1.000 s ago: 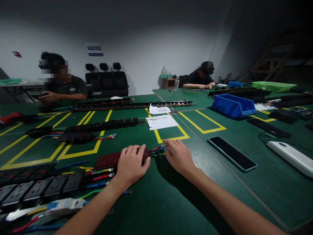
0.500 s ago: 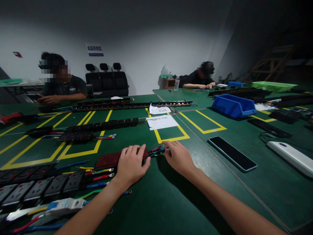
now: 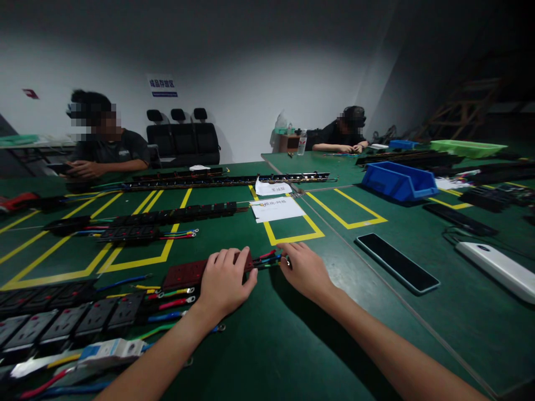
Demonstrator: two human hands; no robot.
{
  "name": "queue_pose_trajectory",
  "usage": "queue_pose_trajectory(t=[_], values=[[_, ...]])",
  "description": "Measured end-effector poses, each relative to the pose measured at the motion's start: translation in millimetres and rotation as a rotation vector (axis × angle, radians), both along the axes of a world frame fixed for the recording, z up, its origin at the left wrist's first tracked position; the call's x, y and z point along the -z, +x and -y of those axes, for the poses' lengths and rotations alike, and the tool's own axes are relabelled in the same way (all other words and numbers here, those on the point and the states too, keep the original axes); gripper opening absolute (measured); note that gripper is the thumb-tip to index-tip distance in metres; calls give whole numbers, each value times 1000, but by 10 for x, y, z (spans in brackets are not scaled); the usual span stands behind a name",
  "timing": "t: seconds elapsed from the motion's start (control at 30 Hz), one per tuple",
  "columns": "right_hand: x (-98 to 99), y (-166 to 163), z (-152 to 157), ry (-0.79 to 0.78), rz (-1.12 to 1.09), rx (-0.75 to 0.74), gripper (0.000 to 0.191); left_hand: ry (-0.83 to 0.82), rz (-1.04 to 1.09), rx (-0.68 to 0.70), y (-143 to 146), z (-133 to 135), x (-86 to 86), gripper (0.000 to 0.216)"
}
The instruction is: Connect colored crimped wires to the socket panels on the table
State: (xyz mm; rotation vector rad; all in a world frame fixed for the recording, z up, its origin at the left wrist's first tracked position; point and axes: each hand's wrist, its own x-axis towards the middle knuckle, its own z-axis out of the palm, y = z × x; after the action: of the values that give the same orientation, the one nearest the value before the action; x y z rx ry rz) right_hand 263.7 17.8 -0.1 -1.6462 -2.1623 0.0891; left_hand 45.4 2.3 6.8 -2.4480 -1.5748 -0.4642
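My left hand (image 3: 227,283) lies over the right part of a dark red socket strip (image 3: 184,274), its fingers curled over the far edge and the thumb at the near right corner. From the strip's right end run red, blue and green wires (image 3: 267,258). My right hand (image 3: 306,271) pinches the far ends of these wires, and a metal ring terminal shows at its fingertips. To the left lie black socket strips (image 3: 90,322) with coloured wires ending in ring terminals, and a white and blue circuit breaker (image 3: 111,351).
Right of my hands lie a phone (image 3: 397,262), a white device (image 3: 497,270) and a blue bin (image 3: 399,181). Ahead are paper labels (image 3: 278,210) and more black socket strips (image 3: 175,214). Two people (image 3: 108,145) sit across the green table, which carries yellow tape lines.
My right hand shifts very slightly at the wire ends, and the ring terminal shows more clearly beside its fingertips. My left hand stays in place on the red socket strip.
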Motion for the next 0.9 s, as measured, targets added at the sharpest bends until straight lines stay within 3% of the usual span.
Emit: queue_pose_trajectory(t=[0.73,0.9], values=[[24,-1,-3,21,1,-21,31,39,54,26,-21,4,12,50],[20,1,9,21,17,-20,30,139,184,138,27,10,-162,36]])
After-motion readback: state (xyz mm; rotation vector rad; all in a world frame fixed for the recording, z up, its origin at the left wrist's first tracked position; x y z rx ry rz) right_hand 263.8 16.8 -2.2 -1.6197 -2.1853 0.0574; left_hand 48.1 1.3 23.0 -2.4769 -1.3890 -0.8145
